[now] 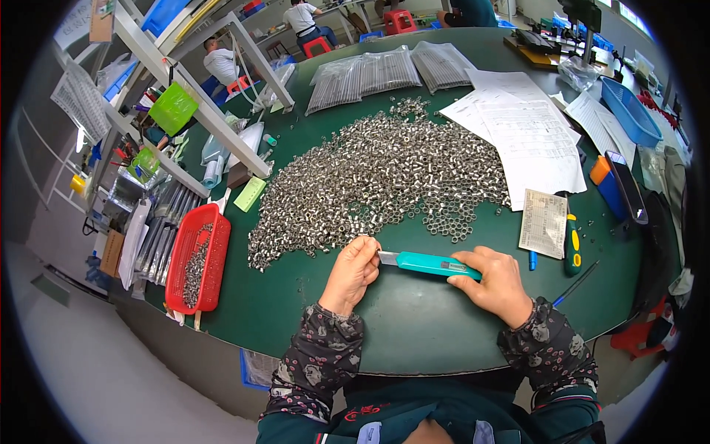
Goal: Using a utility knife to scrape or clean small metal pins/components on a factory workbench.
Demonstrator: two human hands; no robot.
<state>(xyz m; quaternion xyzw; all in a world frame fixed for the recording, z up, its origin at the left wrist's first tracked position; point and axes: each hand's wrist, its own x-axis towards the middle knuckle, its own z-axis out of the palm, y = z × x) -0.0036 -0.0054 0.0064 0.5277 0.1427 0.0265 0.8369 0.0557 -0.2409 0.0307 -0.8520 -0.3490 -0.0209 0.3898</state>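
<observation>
My right hand [494, 281] is closed round the teal handle of a utility knife [425, 263], whose blade points left over the near part of the green table. The blade's tip reaches the fingers of my left hand [354, 271], which are pinched together. Whatever sits between those fingertips is too small or hidden to name. Just beyond both hands spreads a wide heap of small metal rings [370, 174], thick at the centre and thinning to single rings at its right edge.
A red basket [174, 285] with metal rings stands left. Paper sheets [532, 148], a card [543, 222], a yellow-green screwdriver [572, 244] and a phone [627, 189] lie right. Bagged metal tubes [388, 72] lie beyond the heap. A shelf frame [185, 85] rises left; people sit behind.
</observation>
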